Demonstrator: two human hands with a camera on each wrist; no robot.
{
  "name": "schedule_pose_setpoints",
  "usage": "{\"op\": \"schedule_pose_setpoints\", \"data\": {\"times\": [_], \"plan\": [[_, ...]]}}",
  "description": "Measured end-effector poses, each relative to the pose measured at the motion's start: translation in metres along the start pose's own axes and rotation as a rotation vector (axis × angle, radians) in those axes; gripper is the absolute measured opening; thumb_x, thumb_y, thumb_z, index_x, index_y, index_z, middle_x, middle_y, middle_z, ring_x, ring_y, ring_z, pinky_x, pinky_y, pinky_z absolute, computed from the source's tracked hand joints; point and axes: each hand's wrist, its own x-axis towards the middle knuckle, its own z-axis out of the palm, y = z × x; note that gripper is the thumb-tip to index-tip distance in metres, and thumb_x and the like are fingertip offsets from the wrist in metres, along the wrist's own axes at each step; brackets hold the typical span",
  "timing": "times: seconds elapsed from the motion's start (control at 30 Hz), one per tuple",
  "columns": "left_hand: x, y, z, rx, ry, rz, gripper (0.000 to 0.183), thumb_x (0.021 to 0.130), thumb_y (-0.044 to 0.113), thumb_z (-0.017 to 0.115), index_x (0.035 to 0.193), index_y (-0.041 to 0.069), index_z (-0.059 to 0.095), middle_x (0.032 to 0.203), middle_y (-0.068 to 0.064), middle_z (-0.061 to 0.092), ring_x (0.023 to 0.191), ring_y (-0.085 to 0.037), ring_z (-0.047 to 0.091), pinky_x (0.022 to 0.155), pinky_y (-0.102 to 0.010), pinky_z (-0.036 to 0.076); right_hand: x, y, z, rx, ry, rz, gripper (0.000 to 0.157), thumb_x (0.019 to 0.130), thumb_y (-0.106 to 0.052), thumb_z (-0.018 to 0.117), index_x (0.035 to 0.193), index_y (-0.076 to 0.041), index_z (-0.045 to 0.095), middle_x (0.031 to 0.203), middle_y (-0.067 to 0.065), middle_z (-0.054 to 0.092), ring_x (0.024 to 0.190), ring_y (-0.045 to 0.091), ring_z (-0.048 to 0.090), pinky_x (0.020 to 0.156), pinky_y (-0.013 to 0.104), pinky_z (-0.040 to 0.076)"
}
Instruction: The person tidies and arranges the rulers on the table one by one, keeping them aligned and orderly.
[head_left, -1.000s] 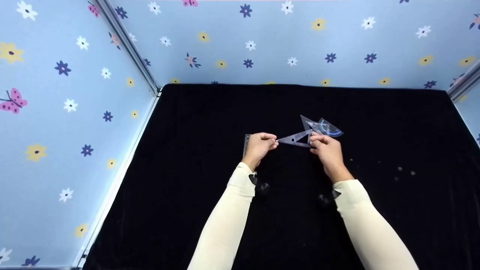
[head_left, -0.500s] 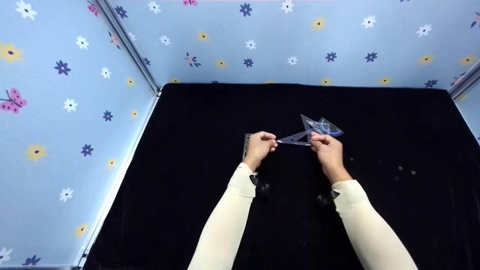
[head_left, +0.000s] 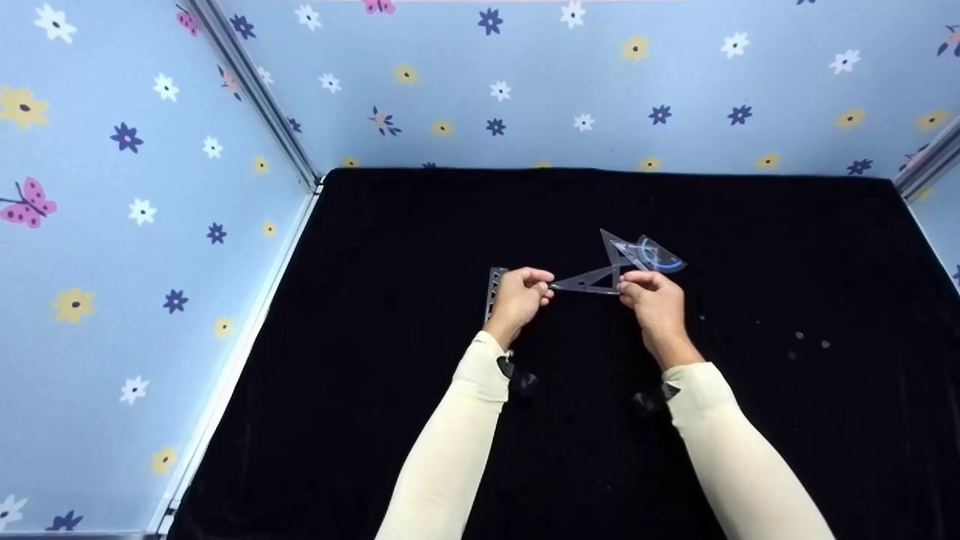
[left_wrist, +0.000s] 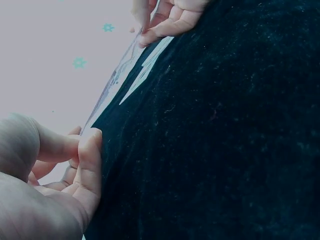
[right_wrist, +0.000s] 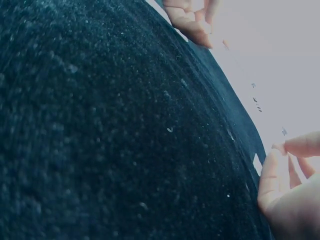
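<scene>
A clear plastic set square (head_left: pixel 581 283) with a triangular cut-out is stretched between both hands. My left hand (head_left: pixel 517 298) pinches its narrow pointed end between thumb and fingers. At the wider end, my right hand (head_left: pixel 656 306) pinches it the same way. The left wrist view shows the set square (left_wrist: pixel 116 80) nearly edge-on, raised over the black cloth. Behind the right hand lie a second clear set square (head_left: pixel 611 244) and a protractor (head_left: pixel 666 257) with a blue arc, overlapping. A clear ruler (head_left: pixel 492 289) with cut-outs lies partly hidden behind the left hand.
Black cloth (head_left: pixel 375 360) covers the table. Blue flower-patterned panels (head_left: pixel 450 90) stand along the back and sides, joined by metal posts (head_left: pixel 251 82). Several small pale specks (head_left: pixel 825 344) dot the cloth at the right.
The held set square has tilted a little, and its glare has shifted. Both hands keep their pinch and stay nearly in place. The other tools have not moved.
</scene>
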Motion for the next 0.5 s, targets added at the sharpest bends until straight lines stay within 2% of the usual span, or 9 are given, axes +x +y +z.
{"op": "schedule_pose_setpoints", "data": {"times": [0.1,0.2,0.37,0.5], "plan": [[-0.001,0.0,-0.002,0.004,-0.019,-0.004,0.024,0.105,-0.013,0.059,0.121,-0.014,0.077,0.088,-0.004,0.071,0.075,-0.005,0.065,0.069,-0.012,0.056,-0.001,-0.002,-0.002,0.005,-0.032,0.028,0.014,0.097,0.012,0.069,0.107,0.003,0.074,0.08,-0.013,0.077,0.078,-0.001,0.072,0.074,0.014,0.062],[-0.005,0.001,-0.005,0.011,-0.052,-0.006,0.026,0.106,-0.013,0.058,0.124,-0.015,0.076,0.092,-0.007,0.071,0.075,-0.004,0.063,0.069,-0.012,0.055,-0.001,-0.002,-0.004,-0.001,-0.06,0.054,0.019,0.098,0.01,0.067,0.116,0.008,0.073,0.08,-0.013,0.077,0.08,0.0,0.072,0.075,0.014,0.062],[-0.007,-0.001,-0.01,0.038,-0.108,-0.018,0.029,0.107,-0.012,0.057,0.128,-0.015,0.075,0.093,-0.004,0.07,0.076,-0.004,0.063,0.069,-0.011,0.054,-0.002,-0.004,-0.008,-0.016,-0.097,0.083,0.015,0.099,0.007,0.068,0.103,-0.002,0.079,0.08,-0.012,0.076,0.076,0.0,0.07,0.074,0.014,0.062],[-0.008,-0.002,-0.012,0.058,-0.139,-0.028,0.031,0.108,-0.01,0.055,0.131,-0.013,0.076,0.092,-0.002,0.069,0.077,-0.004,0.062,0.07,-0.011,0.053,-0.003,-0.004,-0.008,0.003,-0.118,0.108,0.023,0.099,0.007,0.068,0.092,-0.012,0.079,0.079,-0.011,0.075,0.076,0.001,0.07,0.073,0.015,0.062]]}}
